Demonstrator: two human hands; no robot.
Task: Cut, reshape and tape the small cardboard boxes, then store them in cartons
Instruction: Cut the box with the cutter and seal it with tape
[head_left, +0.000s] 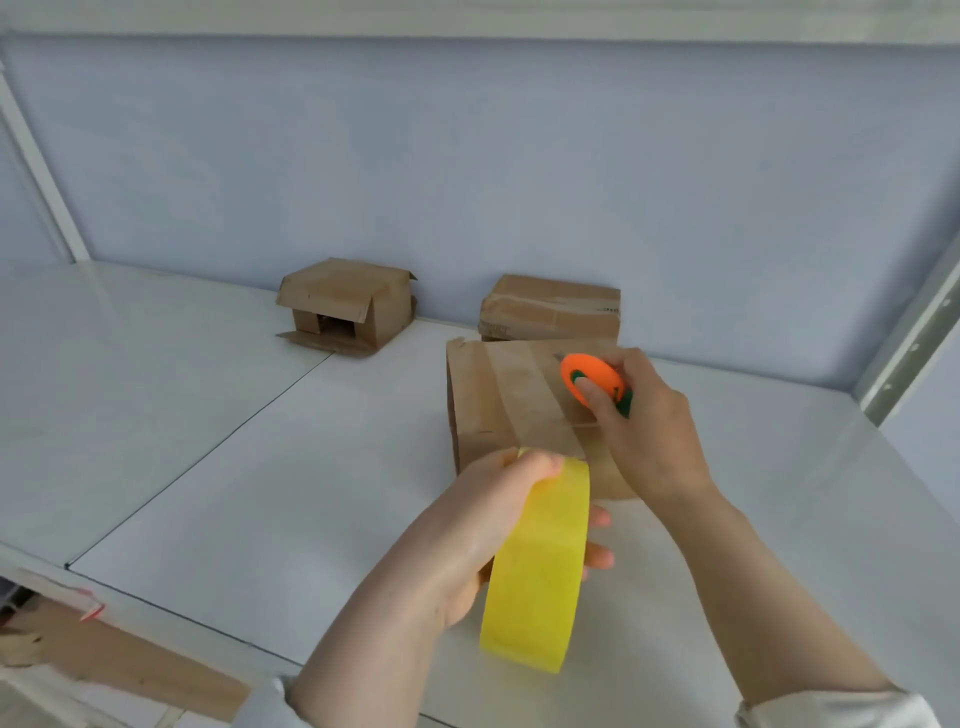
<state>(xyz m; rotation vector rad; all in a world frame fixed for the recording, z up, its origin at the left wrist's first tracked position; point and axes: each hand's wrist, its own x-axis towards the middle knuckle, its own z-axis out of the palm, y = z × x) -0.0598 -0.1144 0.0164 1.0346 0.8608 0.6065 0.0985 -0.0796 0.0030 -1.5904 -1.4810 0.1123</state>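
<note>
We grip the yellow tape roll (540, 566) in our left hand (467, 535), low-centre, just off the box (480, 395) at centre-right, prob. to keep the strip (569, 431) taut. Our right hand (647, 428) pinches the orange cutter (602, 375) on the box top, likely ready to slice it.

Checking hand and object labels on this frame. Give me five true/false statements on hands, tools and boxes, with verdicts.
1. The left hand holds the yellow tape roll. True.
2. The right hand holds scissors. False: its grip is on a round orange and green cutter.
3. The cutter is held over the taped top of the near box. True.
4. The back left box is taped shut. False: its front flaps hang open.
5. The back right box is closed. True.
</note>
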